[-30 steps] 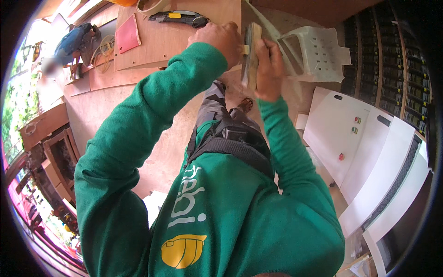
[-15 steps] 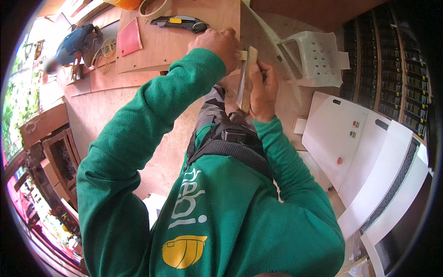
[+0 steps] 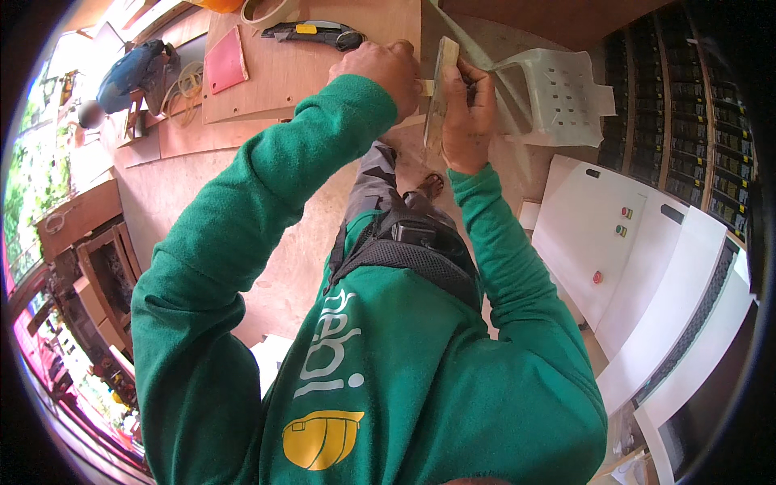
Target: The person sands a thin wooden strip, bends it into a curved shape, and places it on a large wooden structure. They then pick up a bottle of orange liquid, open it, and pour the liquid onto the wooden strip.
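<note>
Your right hand (image 3: 470, 117) grips flat pale-wooden block (image 3: 441, 85), shifted outward | left hand (image 3: 376, 74) closed on short pale-wooden strip (image 3: 426, 87) | stroking apparent

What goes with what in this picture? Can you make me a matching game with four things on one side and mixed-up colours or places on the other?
Things:
1. wooden block
2. cutter-like tool
3. plastic piece with holes
4. flat four-sided piece

Colours and places:
A. pinkish red
B. held in the right grip
C. cloudy white
D. black with a yellow patch

Right pairs: 1-B, 2-D, 3-C, 4-A
</note>
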`<state>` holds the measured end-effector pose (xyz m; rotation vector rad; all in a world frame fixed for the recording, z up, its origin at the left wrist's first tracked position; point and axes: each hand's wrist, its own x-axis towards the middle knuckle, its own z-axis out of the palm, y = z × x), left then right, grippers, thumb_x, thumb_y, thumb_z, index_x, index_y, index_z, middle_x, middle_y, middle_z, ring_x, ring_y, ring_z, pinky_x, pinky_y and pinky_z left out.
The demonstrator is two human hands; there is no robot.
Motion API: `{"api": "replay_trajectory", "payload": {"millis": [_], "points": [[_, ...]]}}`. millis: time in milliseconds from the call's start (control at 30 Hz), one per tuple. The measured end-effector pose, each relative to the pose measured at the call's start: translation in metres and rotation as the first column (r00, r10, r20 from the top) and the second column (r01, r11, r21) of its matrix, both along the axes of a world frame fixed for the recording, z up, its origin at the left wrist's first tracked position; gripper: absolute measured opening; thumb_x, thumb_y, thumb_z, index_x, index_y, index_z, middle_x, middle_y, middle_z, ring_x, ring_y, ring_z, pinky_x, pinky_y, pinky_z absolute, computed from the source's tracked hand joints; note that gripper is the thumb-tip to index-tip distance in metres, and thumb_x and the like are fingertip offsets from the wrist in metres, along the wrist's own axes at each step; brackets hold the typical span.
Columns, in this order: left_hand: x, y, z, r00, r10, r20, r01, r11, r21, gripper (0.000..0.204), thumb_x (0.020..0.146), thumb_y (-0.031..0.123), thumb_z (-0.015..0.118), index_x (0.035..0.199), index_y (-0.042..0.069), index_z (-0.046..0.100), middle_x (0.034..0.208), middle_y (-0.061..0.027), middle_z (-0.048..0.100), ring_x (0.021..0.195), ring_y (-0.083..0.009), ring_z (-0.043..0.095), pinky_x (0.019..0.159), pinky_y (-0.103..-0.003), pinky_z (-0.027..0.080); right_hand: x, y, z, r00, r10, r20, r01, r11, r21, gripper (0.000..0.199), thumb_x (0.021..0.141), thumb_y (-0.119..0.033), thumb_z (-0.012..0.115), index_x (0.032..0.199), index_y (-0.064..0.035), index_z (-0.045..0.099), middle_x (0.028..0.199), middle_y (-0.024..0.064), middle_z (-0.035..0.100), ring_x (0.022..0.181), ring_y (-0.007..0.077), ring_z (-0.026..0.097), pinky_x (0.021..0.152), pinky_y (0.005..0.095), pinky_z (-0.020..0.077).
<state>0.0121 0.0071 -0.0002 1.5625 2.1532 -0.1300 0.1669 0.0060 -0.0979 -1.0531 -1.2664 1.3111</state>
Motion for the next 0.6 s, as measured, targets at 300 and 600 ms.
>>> {"api": "replay_trajectory", "payload": {"millis": [300,600], "points": [[-0.004,-0.002,-0.008,0.999,-0.009,-0.032,0.012,0.993,0.121,0.03,0.095,0.033,0.075,0.117,0.012,0.072,0.108,-0.0163,0.081,0.104,-0.0426,0.077,0.092,-0.054,0.062,0.008,0.005,0.003,0.993,0.076,0.09,-0.076,0.997,0.002,0.042,0.103,-0.026,0.078,0.129,0.0044,0.066,0.12,0.0151,0.07,0.104,0.0162,0.067,0.088,0.0337,0.0563],[0.0,-0.004,-0.005,0.999,0.024,-0.029,-0.022,0.997,0.079,0.028,0.097,0.031,0.071,0.118,0.012,0.072,0.108,-0.0171,0.08,0.105,-0.0424,0.077,0.091,-0.055,0.062,0.021,-0.013,-0.008,0.989,0.092,0.115,-0.094,0.995,0.018,0.04,0.103,-0.029,0.08,0.125,0.0014,0.068,0.107,0.0114,0.07,0.086,0.0131,0.066,0.07,0.0307,0.0541]]}}
